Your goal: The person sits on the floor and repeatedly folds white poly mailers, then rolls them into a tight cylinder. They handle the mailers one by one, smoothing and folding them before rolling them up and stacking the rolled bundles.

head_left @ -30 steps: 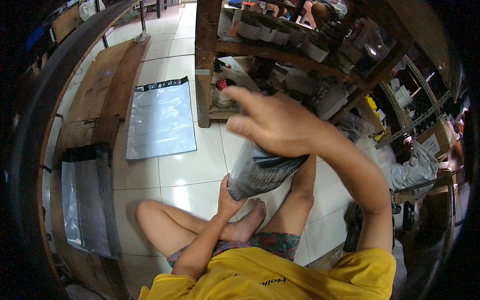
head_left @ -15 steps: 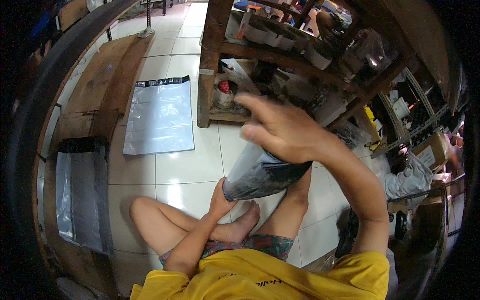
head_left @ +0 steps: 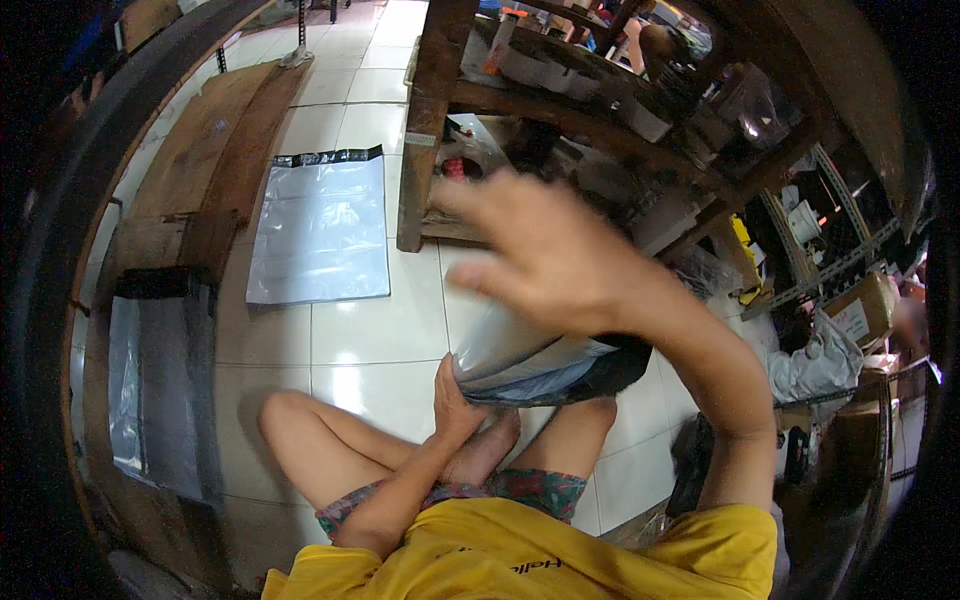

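My left hand (head_left: 457,398) grips the left end of a plastic mailing bag (head_left: 555,372), pale grey with a dark strip at its right end, held above my crossed legs. My right hand (head_left: 545,262) is over the bag, blurred by motion, with its fingers stretched out and the thumb apart. It hides part of the bag's upper side, and I cannot tell if the palm touches it. A flat pale mailing bag (head_left: 322,230) with a black strip along its far edge lies on the floor ahead, left of centre.
More clear-grey bags (head_left: 160,385) with a black end lie on wooden boards (head_left: 190,170) at the left. A wooden shelf (head_left: 425,170) loaded with rolls and clutter stands ahead right. Metal racks (head_left: 835,260) with a cardboard box (head_left: 865,310) are at the right.
My right hand has shifted slightly left, its fingers spread. The bag's dark end has swung right and a little nearer to me, while my left hand keeps its hold.
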The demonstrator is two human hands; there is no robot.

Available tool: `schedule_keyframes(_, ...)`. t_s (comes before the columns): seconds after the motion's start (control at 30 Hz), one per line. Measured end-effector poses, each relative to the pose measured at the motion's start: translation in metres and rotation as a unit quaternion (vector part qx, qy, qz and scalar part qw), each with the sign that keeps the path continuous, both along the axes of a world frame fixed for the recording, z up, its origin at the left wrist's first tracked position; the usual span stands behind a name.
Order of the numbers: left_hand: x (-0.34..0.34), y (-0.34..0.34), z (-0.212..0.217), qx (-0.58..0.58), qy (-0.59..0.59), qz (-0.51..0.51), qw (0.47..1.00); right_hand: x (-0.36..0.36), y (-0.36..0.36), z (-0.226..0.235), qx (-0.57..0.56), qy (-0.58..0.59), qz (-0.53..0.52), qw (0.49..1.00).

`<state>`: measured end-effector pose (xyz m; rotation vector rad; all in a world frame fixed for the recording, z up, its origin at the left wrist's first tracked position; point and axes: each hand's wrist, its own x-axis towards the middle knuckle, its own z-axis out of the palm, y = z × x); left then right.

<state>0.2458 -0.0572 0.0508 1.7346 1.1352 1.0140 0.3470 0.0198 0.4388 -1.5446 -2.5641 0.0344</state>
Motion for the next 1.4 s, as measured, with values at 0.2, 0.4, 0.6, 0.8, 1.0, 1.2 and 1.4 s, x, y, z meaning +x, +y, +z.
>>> schedule_keyframes(0.2, 0.001, 0.008, -0.009, -0.003, -0.014, 0.003, 1.000, 0.006, -0.007, 0.003, -0.129, 0.007, -0.044, 0.991)
schedule_keyframes(0.4, -0.010, 0.024, -0.023, -0.037, -0.059, -0.073, 0.995, 0.022, -0.012, 0.009, -0.167, 0.062, -0.123, 0.976)
schedule_keyframes(0.6, -0.013, 0.027, -0.015, -0.040, -0.068, -0.116, 0.990, 0.040, -0.022, -0.001, -0.076, 0.132, -0.097, 0.984)
schedule_keyframes(0.8, -0.005, 0.019, -0.016, -0.005, -0.058, -0.056, 0.997, 0.015, -0.005, 0.002, -0.058, 0.084, -0.005, 0.995)
schedule_keyframes(1.0, -0.002, 0.014, -0.014, -0.019, -0.074, -0.030, 0.997, 0.011, 0.000, 0.017, -0.033, 0.182, -0.025, 0.982)
schedule_keyframes(1.2, -0.023, 0.050, -0.010, -0.159, -0.082, -0.213, 0.961, 0.021, -0.004, 0.012, -0.074, 0.143, -0.034, 0.986)
schedule_keyframes(1.4, -0.007, 0.030, -0.023, -0.058, -0.114, -0.147, 0.981, 0.017, -0.004, 0.000, -0.020, 0.059, 0.026, 0.998)
